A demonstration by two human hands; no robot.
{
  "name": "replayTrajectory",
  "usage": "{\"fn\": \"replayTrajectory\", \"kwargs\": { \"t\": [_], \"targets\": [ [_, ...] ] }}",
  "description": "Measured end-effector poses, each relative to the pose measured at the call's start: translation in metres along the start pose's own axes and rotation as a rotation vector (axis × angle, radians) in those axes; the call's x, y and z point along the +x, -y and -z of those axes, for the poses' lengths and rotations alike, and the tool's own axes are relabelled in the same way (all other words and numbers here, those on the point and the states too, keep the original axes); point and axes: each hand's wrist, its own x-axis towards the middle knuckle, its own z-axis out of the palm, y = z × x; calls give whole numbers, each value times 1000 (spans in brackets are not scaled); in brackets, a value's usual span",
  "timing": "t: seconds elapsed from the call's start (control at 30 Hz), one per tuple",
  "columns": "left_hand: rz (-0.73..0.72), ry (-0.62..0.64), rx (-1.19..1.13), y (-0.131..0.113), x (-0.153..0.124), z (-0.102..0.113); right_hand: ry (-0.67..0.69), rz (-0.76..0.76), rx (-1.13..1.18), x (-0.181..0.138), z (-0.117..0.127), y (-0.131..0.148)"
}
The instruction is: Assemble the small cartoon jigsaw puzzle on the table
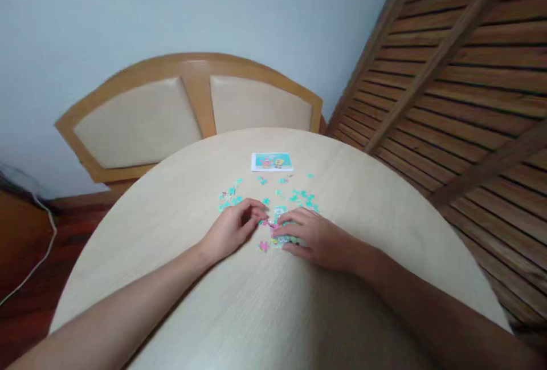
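A partly joined jigsaw puzzle lies near the middle of the round table, much of it covered by my right hand. That hand rests palm down on it with the fingers spread. My left hand is at the puzzle's left side, its thumb and fingertips pinched together at a small jigsaw piece with teal on it, partly hidden by the fingers. Just below the fingertips, a loose pink piece lies on the tabletop beside the puzzle's lower left edge.
Loose teal pieces are scattered beyond my left hand, and another group lies beyond my right. A reference picture with cartoon figures sits farther back on the table. Behind stands a padded bench; wooden slats rise at right.
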Motion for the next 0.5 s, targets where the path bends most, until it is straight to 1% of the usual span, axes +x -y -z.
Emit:
{"fn": "replayTrajectory", "kwargs": {
  "t": [0.13,0.33,0.5],
  "targets": [
    [-19,-19,17,-1,2,0,-9,0,-3,-1,-1,1],
    [-42,-15,22,-3,1,-1,-16,3,-8,0,-1,0],
    [-55,-17,26,-7,2,-3,0,44,9,1,-1,2]
  ]
}}
